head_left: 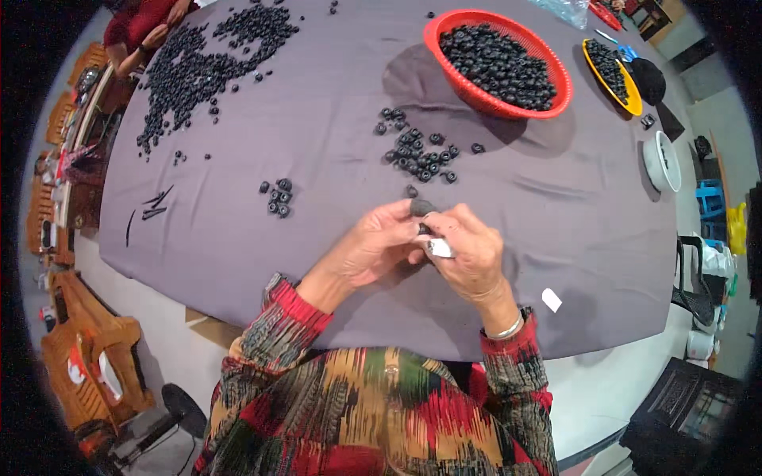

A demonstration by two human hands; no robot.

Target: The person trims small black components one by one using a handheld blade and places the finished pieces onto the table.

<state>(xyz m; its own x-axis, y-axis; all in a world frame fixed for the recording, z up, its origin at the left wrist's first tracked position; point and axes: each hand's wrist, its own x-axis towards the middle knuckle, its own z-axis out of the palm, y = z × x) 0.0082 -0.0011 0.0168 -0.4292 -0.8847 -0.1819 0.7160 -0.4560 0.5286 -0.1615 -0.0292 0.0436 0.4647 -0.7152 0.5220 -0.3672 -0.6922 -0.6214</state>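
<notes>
My left hand [379, 247] and my right hand [470, 255] meet above the near middle of the cloth-covered table. Between the fingertips of my left hand is a small black ring-like piece [424, 229], partly hidden by the fingers. A dark grey cover [421, 208] sits on one left fingertip. My right hand is closed on a small white piece [441, 248], held close against the black one; its far end is hidden. Just beyond the hands lies a loose cluster of black round pieces [425, 155], several with holes. A smaller group [278, 198] lies to the left.
A red basket [563, 95] full of black pieces stands at the far right, with a yellow dish [636, 109] and white bowl [667, 163] beyond. Another person's hand [155, 36] is beside a large black pile [190, 71]. Black strips [155, 210] lie left; a white scrap [552, 300], right.
</notes>
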